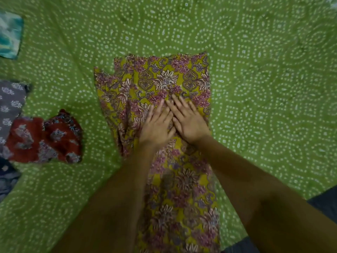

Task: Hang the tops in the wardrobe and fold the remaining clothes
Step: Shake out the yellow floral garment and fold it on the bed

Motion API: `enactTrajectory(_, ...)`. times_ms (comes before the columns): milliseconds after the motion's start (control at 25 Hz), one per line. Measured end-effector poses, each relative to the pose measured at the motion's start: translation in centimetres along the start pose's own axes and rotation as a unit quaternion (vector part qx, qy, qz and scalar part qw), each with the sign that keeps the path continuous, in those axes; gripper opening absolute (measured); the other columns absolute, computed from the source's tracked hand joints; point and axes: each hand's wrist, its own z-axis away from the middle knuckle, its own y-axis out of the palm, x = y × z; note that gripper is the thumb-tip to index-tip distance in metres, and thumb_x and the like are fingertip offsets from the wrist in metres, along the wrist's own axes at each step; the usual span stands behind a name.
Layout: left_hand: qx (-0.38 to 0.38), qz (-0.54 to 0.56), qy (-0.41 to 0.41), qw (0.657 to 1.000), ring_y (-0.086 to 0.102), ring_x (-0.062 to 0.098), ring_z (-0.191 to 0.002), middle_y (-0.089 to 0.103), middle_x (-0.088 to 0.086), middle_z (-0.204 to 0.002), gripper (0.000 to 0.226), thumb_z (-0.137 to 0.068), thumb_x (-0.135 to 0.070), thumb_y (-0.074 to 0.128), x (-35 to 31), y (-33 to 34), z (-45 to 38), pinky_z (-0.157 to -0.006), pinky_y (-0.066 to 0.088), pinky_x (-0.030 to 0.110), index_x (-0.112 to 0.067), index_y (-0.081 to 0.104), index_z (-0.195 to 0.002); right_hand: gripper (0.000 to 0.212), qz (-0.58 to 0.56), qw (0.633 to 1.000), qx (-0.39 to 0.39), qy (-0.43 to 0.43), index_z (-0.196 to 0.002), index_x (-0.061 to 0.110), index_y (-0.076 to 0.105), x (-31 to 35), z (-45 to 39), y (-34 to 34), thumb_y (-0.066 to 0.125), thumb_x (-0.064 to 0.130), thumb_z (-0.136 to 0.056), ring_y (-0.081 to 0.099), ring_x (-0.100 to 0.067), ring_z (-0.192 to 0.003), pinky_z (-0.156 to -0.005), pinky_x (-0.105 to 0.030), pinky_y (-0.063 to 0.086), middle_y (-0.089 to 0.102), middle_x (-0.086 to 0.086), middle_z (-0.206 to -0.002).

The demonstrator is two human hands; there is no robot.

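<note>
A yellow garment with pink and white flowers (164, 77) lies lengthwise down the middle of the green bed sheet (264, 79), running from the centre to the near edge. My left hand (156, 125) and my right hand (187, 121) lie side by side on its middle, palms down, fingers straight, pressing the cloth flat. The fingertips of both hands nearly meet. Part of the garment is hidden under my forearms.
At the left edge lie a folded red floral cloth (45, 139), a grey cloth with white motifs (11, 103) and a dark blue cloth (7, 178). A teal cloth (10, 35) sits at the far left. A dark surface (324, 203) shows at the lower right.
</note>
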Motion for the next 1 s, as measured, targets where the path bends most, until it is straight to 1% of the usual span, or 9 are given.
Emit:
enactTrajectory(80,-0.076,0.025,-0.01,0.997,-0.015,0.018,-0.146,-0.01,-0.001,-0.16,0.071,-0.096,-0.063,0.015,3.6,-1.0,-3.0,-0.119,-0.004,0.046,-0.024,-0.002,-0.153,0.058,0.086,0.996,-0.033,-0.001,-0.154,0.026,0.007,-3.9,-3.9,-1.1,0.017,0.048,-0.102,-0.001,-0.021,-0.148,-0.119,-0.046,0.003,0.004,0.002,-0.161)
enactTrajectory(120,-0.1,0.069,-0.054,0.991,-0.014,0.016,-0.146,-0.012,-0.002,-0.16,0.073,-0.096,-0.063,0.02,5.3,-1.8,-4.6,-0.119,-0.002,0.045,-0.024,-0.004,-0.153,0.059,0.107,0.993,-0.043,0.028,-0.154,0.028,0.005,-5.5,-5.8,-2.2,0.014,0.052,-0.101,-0.002,-0.022,-0.148,-0.119,-0.048,0.0,0.002,0.002,-0.162)
enactTrajectory(200,-0.111,0.141,-0.179,0.967,-0.009,0.019,-0.146,-0.012,0.004,-0.16,0.075,-0.097,-0.06,0.023,8.1,-4.4,-7.8,-0.119,0.002,0.045,-0.017,-0.004,-0.153,0.061,0.116,0.984,-0.053,0.125,-0.154,0.027,0.002,-7.3,-9.2,-4.8,0.011,0.054,-0.1,-0.005,-0.024,-0.148,-0.117,-0.049,-0.006,-0.001,0.001,-0.162)
enactTrajectory(280,-0.11,0.103,-0.25,0.956,-0.006,0.028,-0.147,-0.006,0.01,-0.16,0.073,-0.099,-0.055,0.014,8.7,-6.1,-9.5,-0.12,0.002,0.047,-0.009,-0.002,-0.152,0.065,0.079,0.964,-0.081,0.24,-0.154,0.018,0.002,-6.4,-10.6,-5.7,0.009,0.053,-0.1,-0.006,-0.027,-0.148,-0.116,-0.049,-0.009,-0.003,-0.004,-0.161)
enactTrajectory(360,-0.122,0.102,-0.208,0.965,-0.003,0.027,-0.148,-0.001,0.009,-0.161,0.064,-0.101,-0.045,0.009,5.5,-6.0,-8.0,-0.12,0.003,0.044,-0.008,0.0,-0.152,0.063,0.006,0.953,-0.11,0.281,-0.153,0.008,0.006,-2.1,-9.1,-4.8,0.015,0.044,-0.102,-0.004,-0.028,-0.148,-0.118,-0.046,-0.006,0.0,-0.01,-0.161)
enactTrajectory(480,-0.102,0.14,-0.146,0.974,-0.004,0.022,-0.148,-0.003,0.005,-0.161,0.058,-0.102,-0.036,0.01,-2.1,-1.8,0.4,-0.121,0.003,0.04,-0.01,-0.001,-0.153,0.059,-0.077,0.963,-0.084,0.244,-0.152,0.005,0.008,5.4,-0.3,-0.2,0.026,0.03,-0.103,-0.002,-0.025,-0.148,-0.12,-0.042,0.001,0.002,-0.012,-0.16)
enactTrajectory(680,-0.038,0.053,-0.089,0.994,-0.002,0.02,-0.148,0.003,0.002,-0.161,0.065,-0.1,-0.044,0.025,-4.0,5.9,17.3,-0.12,0.007,0.04,-0.013,0.006,-0.153,0.059,-0.014,0.977,-0.024,0.21,-0.152,0.005,0.016,7.7,15.3,5.0,0.028,0.034,-0.102,0.009,-0.022,-0.148,-0.12,-0.037,0.008,0.012,-0.011,-0.159)
enactTrajectory(880,-0.047,0.081,-0.129,0.987,0.003,0.021,-0.148,0.004,0.004,-0.16,0.061,-0.097,-0.031,0.026,-8.4,6.7,20.4,-0.119,0.007,0.041,-0.009,0.009,-0.152,0.059,-0.01,0.98,0.02,0.196,-0.153,0.007,0.008,10.9,17.6,5.9,0.021,0.033,-0.101,0.001,-0.02,-0.148,-0.12,-0.041,0.009,0.003,-0.009,-0.161)
enactTrajectory(1000,-0.032,0.069,-0.117,0.99,0.006,0.02,-0.148,0.012,0.003,-0.159,0.065,-0.097,-0.044,0.03,-8.4,9.9,25.7,-0.12,0.009,0.041,-0.013,0.015,-0.152,0.062,0.004,0.984,0.022,0.179,-0.153,0.009,0.009,10.1,22.9,6.6,0.026,0.039,-0.101,0.001,-0.018,-0.148,-0.12,-0.038,0.008,0.005,-0.006,-0.161)
